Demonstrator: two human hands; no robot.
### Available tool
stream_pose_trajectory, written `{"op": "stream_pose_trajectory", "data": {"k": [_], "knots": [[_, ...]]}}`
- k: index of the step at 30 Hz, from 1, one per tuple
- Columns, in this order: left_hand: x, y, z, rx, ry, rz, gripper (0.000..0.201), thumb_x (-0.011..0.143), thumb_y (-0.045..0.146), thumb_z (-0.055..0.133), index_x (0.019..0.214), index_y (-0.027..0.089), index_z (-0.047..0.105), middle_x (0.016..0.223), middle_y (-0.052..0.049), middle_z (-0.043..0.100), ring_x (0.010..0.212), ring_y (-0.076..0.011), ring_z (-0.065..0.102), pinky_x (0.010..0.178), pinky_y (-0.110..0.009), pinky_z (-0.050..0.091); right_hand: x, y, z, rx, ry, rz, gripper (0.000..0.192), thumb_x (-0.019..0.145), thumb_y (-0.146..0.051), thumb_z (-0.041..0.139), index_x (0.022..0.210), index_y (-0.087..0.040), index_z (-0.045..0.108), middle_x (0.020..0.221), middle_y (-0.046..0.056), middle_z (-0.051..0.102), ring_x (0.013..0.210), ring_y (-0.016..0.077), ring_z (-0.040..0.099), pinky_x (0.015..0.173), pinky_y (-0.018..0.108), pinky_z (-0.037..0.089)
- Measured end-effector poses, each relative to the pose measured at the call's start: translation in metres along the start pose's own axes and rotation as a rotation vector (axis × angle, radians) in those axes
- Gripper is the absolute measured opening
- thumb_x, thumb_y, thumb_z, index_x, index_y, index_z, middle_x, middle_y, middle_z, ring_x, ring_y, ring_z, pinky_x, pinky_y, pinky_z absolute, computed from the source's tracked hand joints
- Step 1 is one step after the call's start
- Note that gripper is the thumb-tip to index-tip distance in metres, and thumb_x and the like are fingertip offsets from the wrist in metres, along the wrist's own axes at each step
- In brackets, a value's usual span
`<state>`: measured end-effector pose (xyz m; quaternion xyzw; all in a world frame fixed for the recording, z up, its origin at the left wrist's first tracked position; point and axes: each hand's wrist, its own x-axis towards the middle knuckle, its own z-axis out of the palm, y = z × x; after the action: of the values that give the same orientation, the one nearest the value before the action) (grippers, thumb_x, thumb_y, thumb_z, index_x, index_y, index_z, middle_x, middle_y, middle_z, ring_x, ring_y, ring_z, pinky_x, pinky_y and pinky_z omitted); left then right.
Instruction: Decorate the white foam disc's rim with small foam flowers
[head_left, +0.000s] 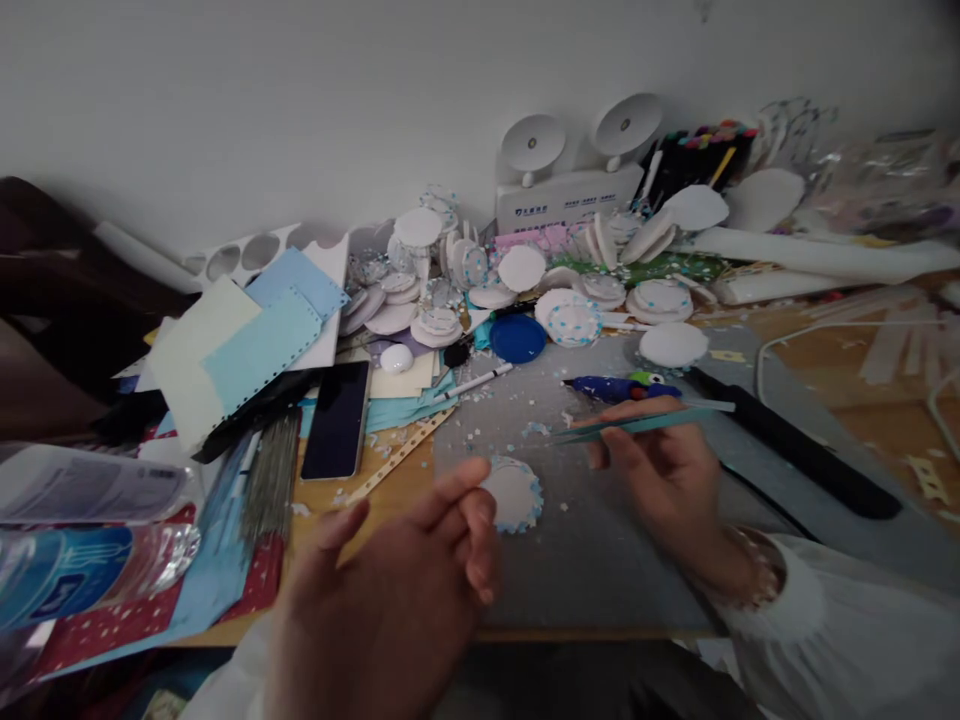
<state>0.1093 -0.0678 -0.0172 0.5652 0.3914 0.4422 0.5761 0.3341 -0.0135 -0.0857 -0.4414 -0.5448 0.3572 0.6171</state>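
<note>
My right hand (664, 475) is closed around slim teal tweezers (645, 424), whose thin tips point left over the grey mat. Palm up at the front, my left hand (397, 570) is open, its thumb apart and its fingers a little curled; I see nothing held in it. Just beyond its fingertips lies a white paper disc (511, 494) with small light-blue pieces around its rim, partly hidden by the hand. Tiny white and blue bits are scattered on the grey cutting mat (585, 570) around the disc.
Behind the mat are many white discs (574, 317), a blue lid (517, 340) and a blue glue gun (615, 388). A black bar-shaped tool (810, 450) lies right. On the left are a phone (336, 420), coloured paper sheets (262, 345) and plastic bottles (75, 570).
</note>
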Motion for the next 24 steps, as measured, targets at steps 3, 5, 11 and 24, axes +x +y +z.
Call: {"op": "stream_pose_trajectory", "data": {"k": [3,5,11,24], "knots": [[0.011,0.002,0.011,-0.552,-0.056,-0.228,0.072,0.093,0.057,0.011,0.115,0.018,0.068,0.086,-0.014,0.060,0.065,-0.0198,0.054,0.058,-0.035,0.049,-0.001,0.001,-0.001,-0.011,-0.008,0.001,0.008,0.086,-0.028,0.063,0.090,-0.024,0.059,0.061,-0.003,0.059,0.051,0.0118,0.057,0.047,0.025,0.048],[0.009,0.005,0.016,-0.760,-0.073,-0.310,0.062,0.088,0.060,0.032,0.112,0.017,0.069,0.086,-0.013,0.059,0.068,-0.0196,0.052,0.062,-0.034,0.048,-0.001,0.002,-0.001,-0.004,-0.008,0.006,0.007,0.086,-0.027,0.064,0.090,-0.023,0.059,0.065,-0.003,0.062,0.052,0.0110,0.057,0.048,0.024,0.048],[0.005,0.009,0.024,-1.100,-0.037,-0.522,0.048,0.077,0.048,0.058,0.103,0.009,0.069,0.085,-0.007,0.055,0.072,-0.0141,0.048,0.072,-0.025,0.041,-0.002,0.006,0.000,0.017,-0.018,0.002,0.006,0.087,-0.024,0.062,0.092,-0.023,0.059,0.069,-0.002,0.063,0.052,0.0101,0.057,0.048,0.024,0.047],[0.026,-0.024,-0.009,0.616,-0.051,0.215,0.043,0.078,0.048,0.072,0.109,0.019,0.063,0.111,-0.010,0.059,0.104,-0.0260,0.054,0.090,-0.039,0.043,-0.003,0.000,0.000,-0.045,0.003,-0.030,0.004,0.087,-0.024,0.061,0.090,-0.025,0.059,0.069,-0.003,0.059,0.053,0.0112,0.058,0.049,0.025,0.048]]}}
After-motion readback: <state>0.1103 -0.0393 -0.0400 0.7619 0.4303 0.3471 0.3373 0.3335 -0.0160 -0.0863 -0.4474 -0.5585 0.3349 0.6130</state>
